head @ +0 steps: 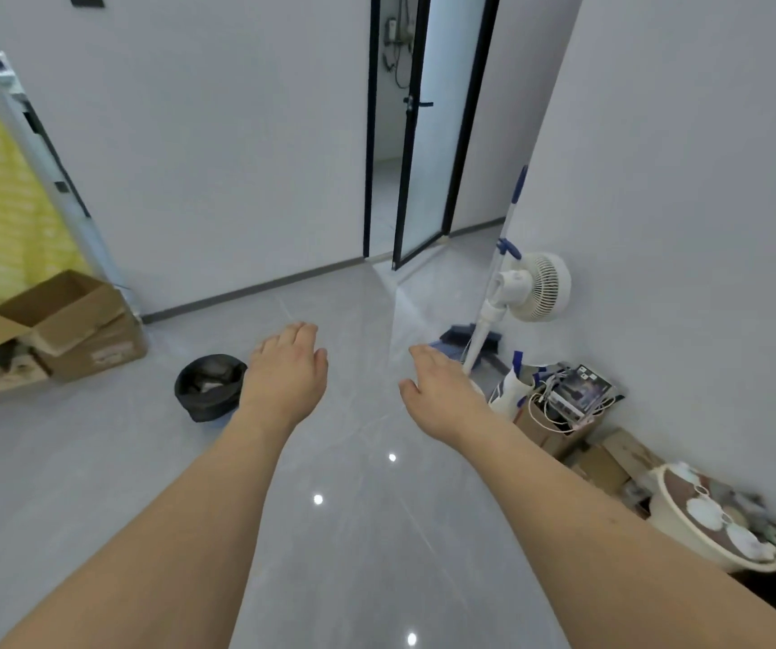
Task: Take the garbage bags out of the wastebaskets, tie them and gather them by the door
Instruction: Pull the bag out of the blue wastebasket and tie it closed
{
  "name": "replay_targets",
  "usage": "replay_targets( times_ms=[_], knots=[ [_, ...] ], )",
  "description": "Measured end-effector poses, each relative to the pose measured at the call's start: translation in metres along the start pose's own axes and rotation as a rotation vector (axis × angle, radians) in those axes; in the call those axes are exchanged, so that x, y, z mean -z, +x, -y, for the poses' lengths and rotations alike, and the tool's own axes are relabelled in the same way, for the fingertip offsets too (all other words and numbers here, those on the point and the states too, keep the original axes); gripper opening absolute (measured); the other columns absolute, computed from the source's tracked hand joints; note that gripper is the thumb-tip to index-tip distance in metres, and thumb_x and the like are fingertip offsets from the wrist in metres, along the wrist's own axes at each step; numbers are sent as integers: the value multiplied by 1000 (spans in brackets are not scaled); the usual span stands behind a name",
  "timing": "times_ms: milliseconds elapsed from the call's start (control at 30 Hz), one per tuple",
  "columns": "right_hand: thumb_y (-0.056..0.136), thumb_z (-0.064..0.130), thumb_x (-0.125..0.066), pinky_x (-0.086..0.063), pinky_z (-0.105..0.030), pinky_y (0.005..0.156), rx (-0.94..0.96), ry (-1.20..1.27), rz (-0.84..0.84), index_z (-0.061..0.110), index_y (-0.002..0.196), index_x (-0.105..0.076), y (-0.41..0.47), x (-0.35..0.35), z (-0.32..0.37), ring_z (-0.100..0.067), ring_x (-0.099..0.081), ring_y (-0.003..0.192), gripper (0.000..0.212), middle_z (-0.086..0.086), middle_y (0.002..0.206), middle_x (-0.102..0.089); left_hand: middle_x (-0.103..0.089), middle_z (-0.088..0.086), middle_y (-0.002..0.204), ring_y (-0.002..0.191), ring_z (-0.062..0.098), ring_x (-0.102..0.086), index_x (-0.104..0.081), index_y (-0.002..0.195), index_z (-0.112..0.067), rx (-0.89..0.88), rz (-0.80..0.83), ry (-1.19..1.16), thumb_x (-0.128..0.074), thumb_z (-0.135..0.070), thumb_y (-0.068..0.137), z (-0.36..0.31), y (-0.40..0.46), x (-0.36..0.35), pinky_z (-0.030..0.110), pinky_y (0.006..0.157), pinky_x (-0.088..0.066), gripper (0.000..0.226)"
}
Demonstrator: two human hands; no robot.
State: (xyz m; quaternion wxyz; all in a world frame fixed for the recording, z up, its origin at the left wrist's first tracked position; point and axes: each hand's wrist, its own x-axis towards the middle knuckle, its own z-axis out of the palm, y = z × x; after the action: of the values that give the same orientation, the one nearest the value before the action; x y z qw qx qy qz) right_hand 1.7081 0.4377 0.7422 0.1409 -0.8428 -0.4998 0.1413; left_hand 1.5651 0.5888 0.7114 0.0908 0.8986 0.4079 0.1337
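A small round wastebasket [210, 388] stands on the grey floor left of centre, lined with a black garbage bag [203, 367] whose rim is folded over the edge. My left hand [288, 367] is stretched forward just right of the basket, fingers relaxed, holding nothing. My right hand [437, 386] reaches forward further right, also empty with loose fingers. Both hands hover above the floor, apart from the basket.
Open cardboard boxes [67, 330] sit by the left wall. On the right stand a white fan [536, 285], a mop [501, 274], a box of cables [559, 405] and a basin of dishes [714, 522]. A glass door [419, 133] stands ajar ahead.
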Motion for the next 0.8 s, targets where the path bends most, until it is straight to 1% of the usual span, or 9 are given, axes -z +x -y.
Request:
replay_targets(
  times_ms=[67,167,333,500,567,700,800],
  knots=[
    [100,22,-36,-24,-31,107,-5,13,12,3,142,-33,36,-10,6,-25,-34,134,46,-12,145,-40,-48,11,142,123,36,-48,-44,138,-8,7,18,-4,-39,-29,100,21,29,-10,45,108,-33,43],
    [101,24,-35,-20,-31,112,-3,8,37,3,146,-28,97,-26,10,-25,-29,140,50,-12,151,-34,-47,10,143,124,35,-48,-44,138,-9,26,39,-2,-38,-29,100,51,78,-26,45,109,-31,43],
    [101,25,-35,-17,-31,115,-13,44,90,3,148,-25,211,-44,27,-26,-27,142,53,-13,154,-30,-45,8,146,128,33,-45,-44,139,-10,64,71,7,-37,-28,100,109,163,-40,43,110,-31,43],
    [102,25,-34,-11,-31,117,45,59,142,3,151,-19,318,-59,71,-24,-19,146,56,-13,159,-22,-45,10,145,128,34,-44,-44,139,-10,150,42,13,-37,-28,101,176,240,-33,43,109,-30,43],
    [102,26,-33,-10,-31,119,73,60,185,2,152,-17,354,-71,90,-24,-17,147,57,-13,160,-19,-44,10,146,129,33,-43,-42,140,-10,183,60,17,-36,-29,101,207,263,-36,43,110,-30,43],
    [103,28,-32,-8,-31,119,83,71,258,4,153,-15,424,-103,124,-22,-14,148,58,-12,161,-16,-43,9,147,131,30,-42,-42,141,-11,254,93,-1,-34,-30,101,268,307,-53,42,111,-29,44],
    [103,28,-32,-9,-31,120,65,81,304,5,153,-15,479,-134,151,-22,-14,148,58,-11,161,-16,-43,8,148,132,29,-41,-42,141,-12,275,119,-4,-34,-30,101,321,342,-72,42,112,-27,44]
  ],
)
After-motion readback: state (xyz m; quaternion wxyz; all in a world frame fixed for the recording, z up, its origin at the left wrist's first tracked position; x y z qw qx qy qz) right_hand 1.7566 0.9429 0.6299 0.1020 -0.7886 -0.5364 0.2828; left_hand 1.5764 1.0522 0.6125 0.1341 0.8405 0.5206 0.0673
